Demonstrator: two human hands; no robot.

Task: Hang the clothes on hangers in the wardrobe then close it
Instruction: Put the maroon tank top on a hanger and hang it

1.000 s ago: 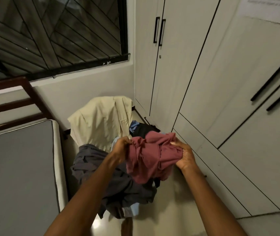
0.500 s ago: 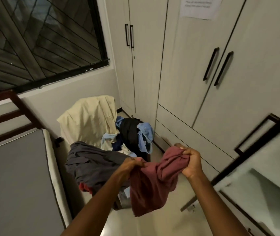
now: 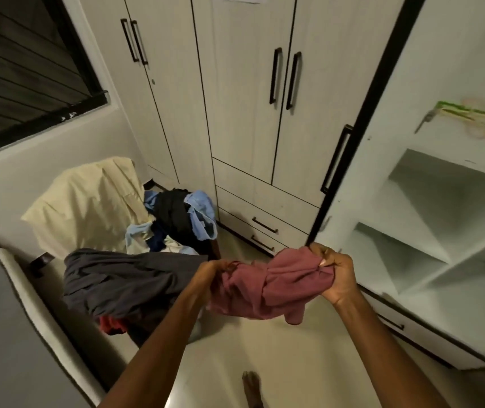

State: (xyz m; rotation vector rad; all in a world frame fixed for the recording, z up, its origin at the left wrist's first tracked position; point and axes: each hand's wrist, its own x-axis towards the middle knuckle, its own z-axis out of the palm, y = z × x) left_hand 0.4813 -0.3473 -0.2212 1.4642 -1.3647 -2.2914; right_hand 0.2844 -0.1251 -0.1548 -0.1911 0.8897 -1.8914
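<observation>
A crumpled maroon garment [image 3: 273, 285] hangs bunched between my two hands above the floor. My left hand [image 3: 210, 275] grips its left end and my right hand [image 3: 334, 273] grips its right end. Behind it, a pile of clothes [image 3: 135, 278] lies heaped on a chair: a dark grey piece in front, blue and black ones [image 3: 182, 213] behind, a cream garment [image 3: 88, 201] draped over the back. The open wardrobe [image 3: 441, 207] on the right shows white shelves, and its door [image 3: 362, 119] stands ajar edge-on. Green hangers [image 3: 476, 113] blur at the upper right.
Shut wardrobe doors [image 3: 250, 98] with black handles and drawers [image 3: 264, 225] fill the back. A grey mattress [image 3: 5, 334] lies at the left under a barred window [image 3: 23, 69]. My bare foot [image 3: 251, 388] stands on the pale floor.
I have turned right from the pile toward the open wardrobe, carrying the maroon garment along. My hands have spread apart, stretching it out between them.
</observation>
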